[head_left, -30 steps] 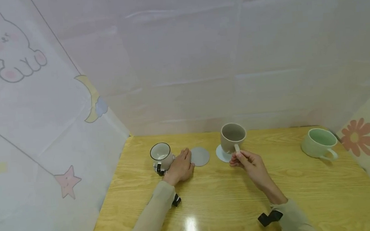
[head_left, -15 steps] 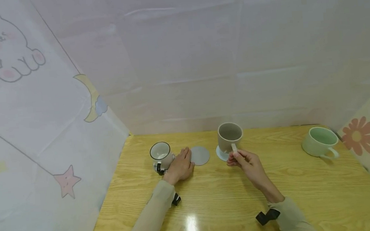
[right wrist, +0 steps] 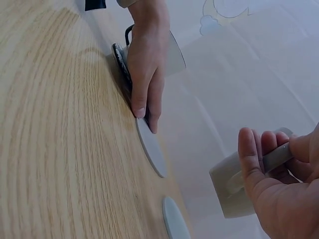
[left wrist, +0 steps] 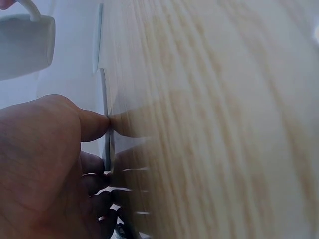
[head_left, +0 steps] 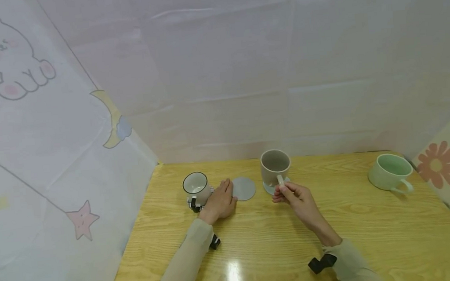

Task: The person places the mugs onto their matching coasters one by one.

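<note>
My right hand (head_left: 298, 201) grips a greyish-beige mug (head_left: 272, 163) by its handle, thumb and fingers pinched round it. In the right wrist view the mug (right wrist: 232, 191) hangs tilted, its base clear of the pale blue coaster (right wrist: 174, 219). The head view shows it overlapping that coaster (head_left: 268, 189). My left hand (head_left: 219, 202) rests low on the table with fingers stretched forward, touching the near left edge of a round grey coaster (head_left: 244, 188). Beside that hand, a white mug with a dark rim (head_left: 197, 187) stands on a black-and-white patterned coaster (head_left: 189, 203), partly hidden.
A pale green mug (head_left: 386, 178) stands at the right of the wooden table (head_left: 265, 252), its handle toward the front right. Whitish printed sheets (head_left: 219, 70) rise along the back and both sides of the table.
My right hand has carried the greyish-beige mug a little to the left, so it covers more of the pale blue coaster. My left hand stays at the grey coaster's edge.
</note>
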### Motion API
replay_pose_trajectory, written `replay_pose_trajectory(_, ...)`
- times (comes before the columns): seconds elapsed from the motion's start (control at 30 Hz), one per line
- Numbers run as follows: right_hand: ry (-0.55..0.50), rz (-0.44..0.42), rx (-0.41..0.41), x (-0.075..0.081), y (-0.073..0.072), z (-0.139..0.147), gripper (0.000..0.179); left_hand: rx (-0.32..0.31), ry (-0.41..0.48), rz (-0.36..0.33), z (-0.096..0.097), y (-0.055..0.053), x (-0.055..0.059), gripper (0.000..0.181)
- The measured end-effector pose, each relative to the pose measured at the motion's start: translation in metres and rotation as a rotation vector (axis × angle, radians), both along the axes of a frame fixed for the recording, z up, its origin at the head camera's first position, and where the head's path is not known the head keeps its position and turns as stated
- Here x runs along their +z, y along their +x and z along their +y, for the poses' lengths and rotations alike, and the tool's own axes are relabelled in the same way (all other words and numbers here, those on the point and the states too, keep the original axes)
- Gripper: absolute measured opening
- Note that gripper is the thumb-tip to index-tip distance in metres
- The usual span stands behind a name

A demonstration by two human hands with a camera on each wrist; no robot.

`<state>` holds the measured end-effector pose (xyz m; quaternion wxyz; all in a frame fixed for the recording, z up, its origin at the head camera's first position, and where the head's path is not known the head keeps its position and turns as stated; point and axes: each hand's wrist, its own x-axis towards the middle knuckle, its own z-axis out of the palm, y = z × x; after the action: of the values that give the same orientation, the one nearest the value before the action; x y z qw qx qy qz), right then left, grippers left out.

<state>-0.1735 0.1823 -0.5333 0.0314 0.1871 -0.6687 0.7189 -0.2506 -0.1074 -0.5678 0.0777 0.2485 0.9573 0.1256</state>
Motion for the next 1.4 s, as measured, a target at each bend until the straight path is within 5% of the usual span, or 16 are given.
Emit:
replay_pose_trajectory(0.67,-0.021,0.041,0.039,-0.002,-0.003,-0.016,0.03,0.004,0.0,-0.029,-0.003,-0.008,-0.015,0.064)
replay_pose_trajectory(0.97,-0.017,0.019,0.021,-0.006,0.0,-0.022,0.03,0.003,-0.041,-0.022,-0.001,0.001,0.001,0.063)
replay_pose_trajectory(1.4,0.012,0.01,0.004,-0.009,0.0,-0.029,0.031,-0.003,-0.037,0.0,0.0,0.0,-0.002,0.063)
